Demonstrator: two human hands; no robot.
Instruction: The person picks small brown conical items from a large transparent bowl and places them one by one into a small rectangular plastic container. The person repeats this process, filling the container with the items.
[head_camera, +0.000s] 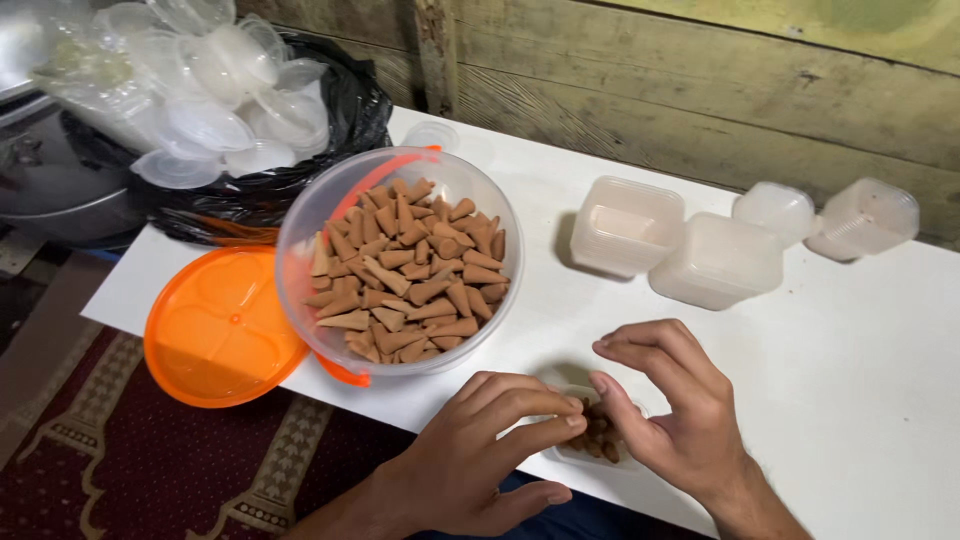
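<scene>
Both hands are bare: the left hand (480, 450) and right hand (675, 415) wear no gloves, rings or watch. Forearms show no sleeves. Dark blue cloth covers the lap below the left hand.

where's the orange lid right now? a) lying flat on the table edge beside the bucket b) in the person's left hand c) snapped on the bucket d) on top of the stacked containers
a: the orange lid lies flat at the white table's edge, left of the open clear bucket of brown cones, and neither hand touches it.
</scene>
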